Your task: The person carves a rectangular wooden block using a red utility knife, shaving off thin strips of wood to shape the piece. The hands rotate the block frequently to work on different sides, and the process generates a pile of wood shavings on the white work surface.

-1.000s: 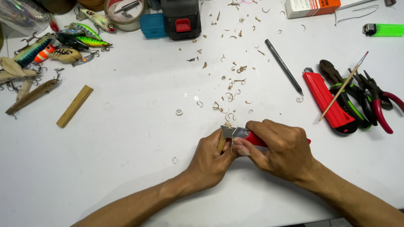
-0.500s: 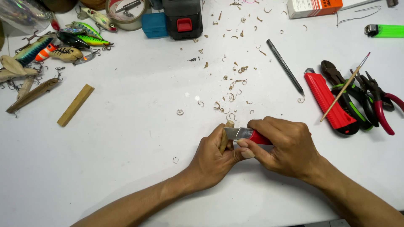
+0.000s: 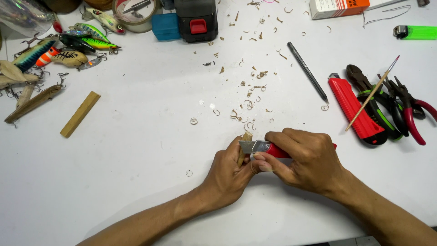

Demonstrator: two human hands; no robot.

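Small wooden piece (image 3: 246, 146) near the front middle of the white table (image 3: 136, 173), gripped tight in the closed left hand (image 3: 230, 175). Red knife (image 3: 264, 148) squeezed in the closed right hand (image 3: 309, 160), blade touching the wood. Probably light, stiff, easy to snap; best held low, away from the blade. One pencil (image 3: 307, 72), one wood block (image 3: 80, 114), one green lighter (image 3: 414, 32), many curly shavings (image 3: 248, 102).

The one camera sits on the person's head and looks steeply down at a white table (image 3: 114, 182). It is near, with both forearms entering from the bottom edge. There is no second view.
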